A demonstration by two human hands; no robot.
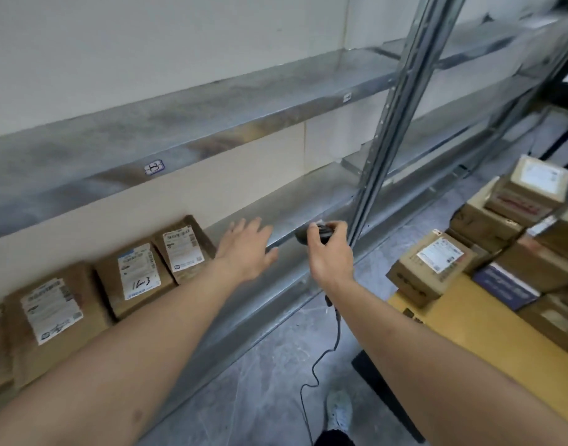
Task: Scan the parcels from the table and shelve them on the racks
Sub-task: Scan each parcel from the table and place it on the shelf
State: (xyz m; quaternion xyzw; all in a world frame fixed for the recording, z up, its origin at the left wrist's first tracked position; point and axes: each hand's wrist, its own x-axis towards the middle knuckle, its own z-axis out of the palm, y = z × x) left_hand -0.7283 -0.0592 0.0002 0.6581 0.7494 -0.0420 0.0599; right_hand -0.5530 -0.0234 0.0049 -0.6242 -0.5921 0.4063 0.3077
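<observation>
While four labelled parcels lean in a row on the lower rack shelf (a fifth is possibly cut off at the edge), the left hand hovers just beside the nearest, fingers spread, holding nothing. The right hand grips one corded scanner. More boxes crowd the yellow table above grey concrete floor.

Dull galvanised steel rack shelves with mottled sheen, matt brown cardboard parcels bearing white paper labels, black plastic scanner with rubbery cable, smooth yellow bench, polished grey concrete floor
</observation>
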